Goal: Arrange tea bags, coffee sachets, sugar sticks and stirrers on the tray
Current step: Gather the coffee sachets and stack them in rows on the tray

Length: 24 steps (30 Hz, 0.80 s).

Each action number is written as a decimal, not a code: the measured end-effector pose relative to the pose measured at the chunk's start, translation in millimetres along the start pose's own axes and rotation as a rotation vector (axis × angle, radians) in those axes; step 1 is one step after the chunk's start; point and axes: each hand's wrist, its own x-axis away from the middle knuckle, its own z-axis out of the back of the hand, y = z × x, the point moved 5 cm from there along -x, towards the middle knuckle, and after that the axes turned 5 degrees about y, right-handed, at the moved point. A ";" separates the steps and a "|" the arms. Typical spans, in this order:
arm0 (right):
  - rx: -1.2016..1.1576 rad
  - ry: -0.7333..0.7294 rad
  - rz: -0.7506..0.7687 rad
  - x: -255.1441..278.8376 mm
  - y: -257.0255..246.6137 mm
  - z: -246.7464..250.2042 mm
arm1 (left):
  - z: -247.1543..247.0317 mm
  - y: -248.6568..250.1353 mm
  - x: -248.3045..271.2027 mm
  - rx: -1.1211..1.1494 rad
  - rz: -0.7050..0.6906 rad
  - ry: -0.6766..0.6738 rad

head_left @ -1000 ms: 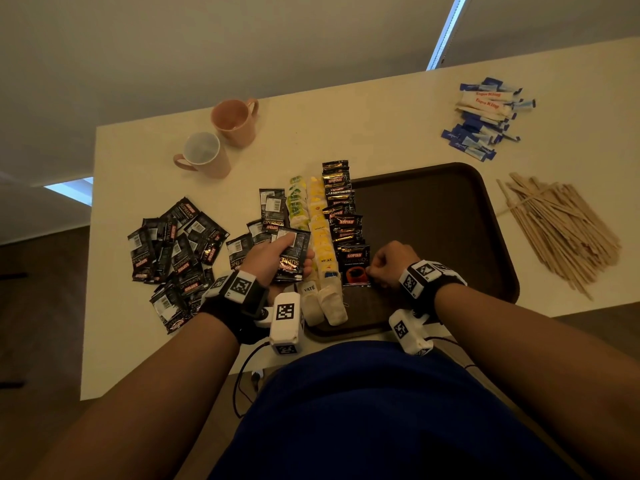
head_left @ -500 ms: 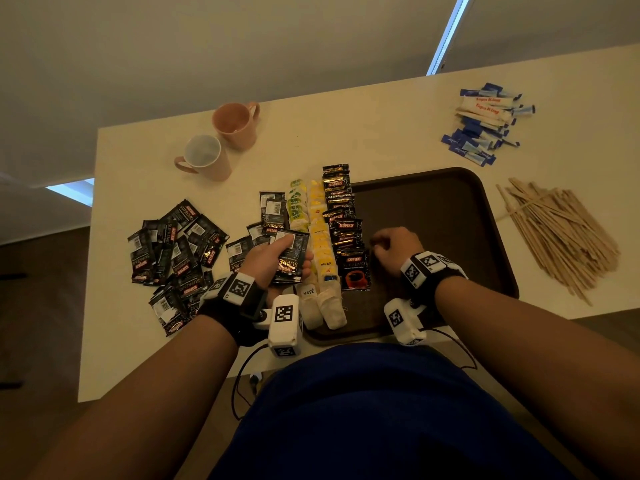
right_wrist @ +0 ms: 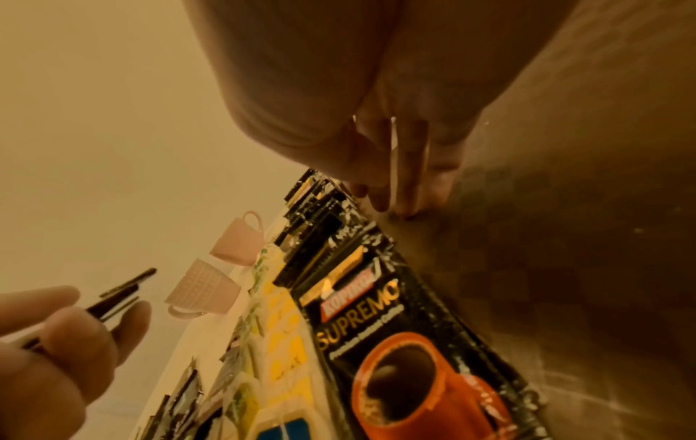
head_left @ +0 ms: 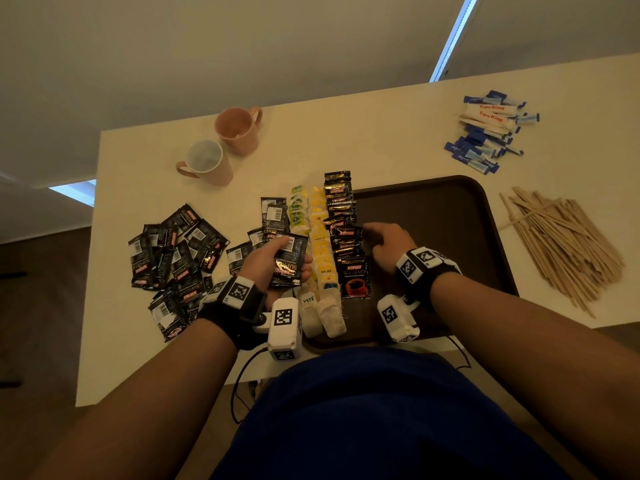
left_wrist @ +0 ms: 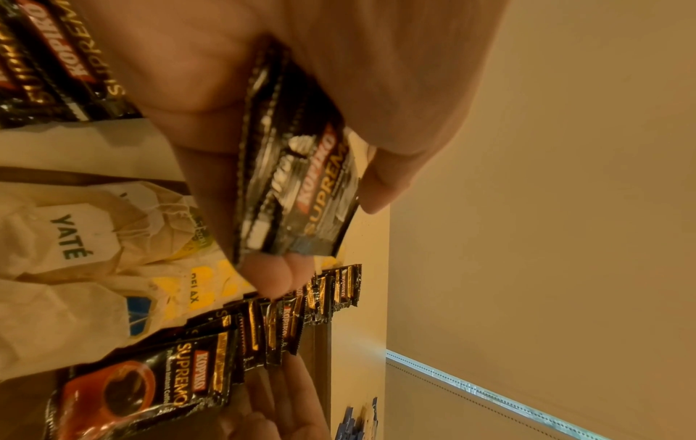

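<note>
glossy foil sachets (head_left: pixel 347 237), wooden stirrers (head_left: pixel 564 247)

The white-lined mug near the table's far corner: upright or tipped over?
Upright. In the head view the white-lined mug stands beside the pink mug, its open mouth facing up.

Dim, warm-tinted frames with wide-angle bending at the edges; both wrist views are soft and blurred up close.

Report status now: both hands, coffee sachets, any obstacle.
Left hand grips spare coffee sachets. Right hand empty, fingertips on tray beside coffee sachet row. Nothing in the way.
</note>
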 end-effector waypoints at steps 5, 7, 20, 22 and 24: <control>-0.089 0.013 -0.028 -6.3 0.1 2.3 | -0.4 1.5 0.3 0.033 0.026 -0.002; -0.072 0.020 -0.028 -11.0 -2.0 4.1 | 0.2 2.1 -0.4 0.063 0.030 -0.007; -0.002 0.138 0.237 -3.0 -31.7 22.1 | 12.6 15.4 -9.9 -0.371 -0.195 0.152; 0.044 0.150 0.478 11.7 -54.2 22.7 | 11.5 15.0 -12.1 -0.436 -0.231 0.135; 0.171 0.106 0.690 22.8 -69.7 14.9 | 9.9 13.2 -15.4 -0.470 -0.226 0.093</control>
